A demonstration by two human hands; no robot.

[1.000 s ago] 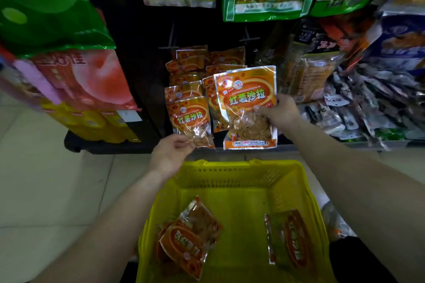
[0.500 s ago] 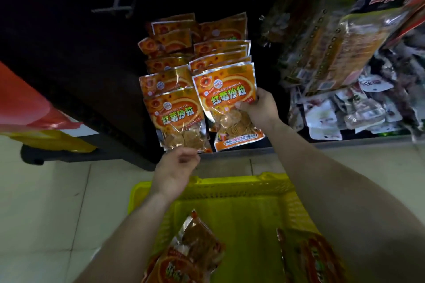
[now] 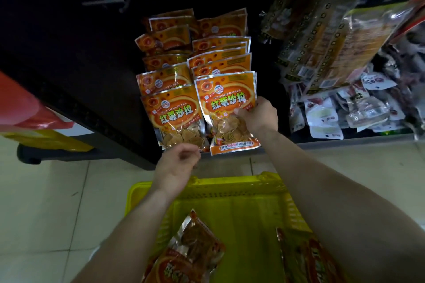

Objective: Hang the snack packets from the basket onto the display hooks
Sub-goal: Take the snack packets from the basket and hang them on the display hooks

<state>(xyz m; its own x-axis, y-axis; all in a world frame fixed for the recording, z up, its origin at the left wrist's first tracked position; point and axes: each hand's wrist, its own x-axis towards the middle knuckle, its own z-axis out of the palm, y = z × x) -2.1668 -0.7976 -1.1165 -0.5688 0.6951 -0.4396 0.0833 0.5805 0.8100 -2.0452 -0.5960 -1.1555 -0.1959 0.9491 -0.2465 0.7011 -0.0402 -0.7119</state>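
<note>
We pinch the front orange packet (image 3: 226, 110) at its right edge with our right hand (image 3: 257, 116) to steady it on the right-hand hook row, while our left hand (image 3: 178, 163), loosely curled and empty, hovers over the yellow basket (image 3: 207, 187), where more packets lie.

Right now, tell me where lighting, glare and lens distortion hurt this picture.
Head view: the black upper rack sinks into shadow; glare streaks the shiny orange snack packet in the right hand; wide-angle bending bows the yellow plastic basket rim and shelf edges.
</note>
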